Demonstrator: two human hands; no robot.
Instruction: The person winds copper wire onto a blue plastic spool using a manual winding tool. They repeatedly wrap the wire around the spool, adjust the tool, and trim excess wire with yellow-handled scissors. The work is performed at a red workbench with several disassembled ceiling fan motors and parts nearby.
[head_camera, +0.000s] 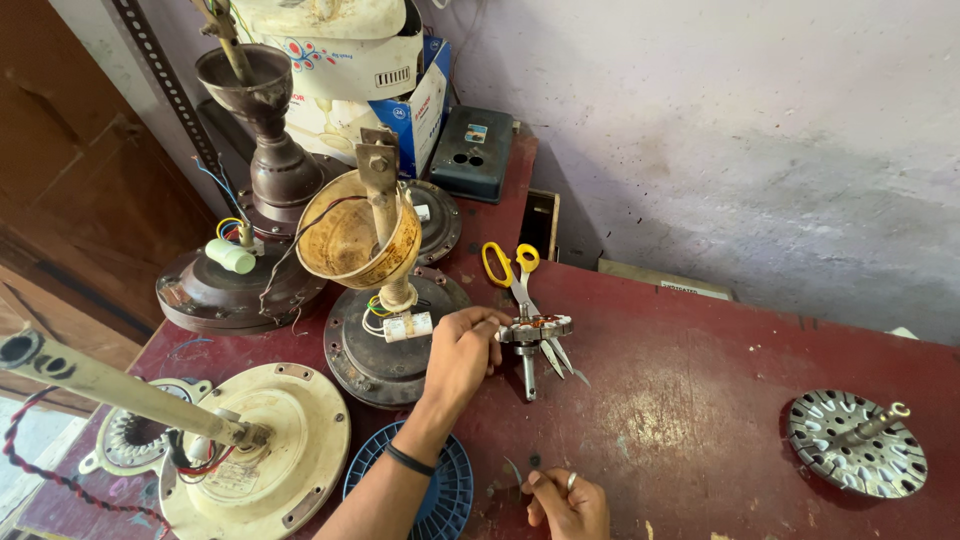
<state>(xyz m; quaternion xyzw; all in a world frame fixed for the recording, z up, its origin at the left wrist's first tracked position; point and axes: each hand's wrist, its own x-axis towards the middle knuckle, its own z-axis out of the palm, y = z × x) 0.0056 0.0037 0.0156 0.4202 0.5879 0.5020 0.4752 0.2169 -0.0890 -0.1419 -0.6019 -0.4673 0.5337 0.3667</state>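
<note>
My left hand (462, 352), a black band on its wrist, reaches across the dark red table (690, 400) and pinches the left edge of a small copper-wound fan stator (538, 328). The stator stands on its steel shaft. Yellow-handled scissors (512, 268) lie just behind and under it, blades pointing toward me. At the bottom edge, my right hand (566, 505) rests on the table with curled fingers and a ring on one finger. Nothing shows in it. A small bent metal piece (512, 470) lies just left of it.
Ceiling fan motors crowd the left: a cream one (268, 445) with a long rod, a dark one (372, 350) under a brass-coloured canopy (350, 240), a brown one (232, 288). A blue disc (445, 495) lies under my forearm. A slotted rotor plate (850, 448) sits far right. A dark box (474, 152) and a cardboard carton (385, 85) stand at the back.
</note>
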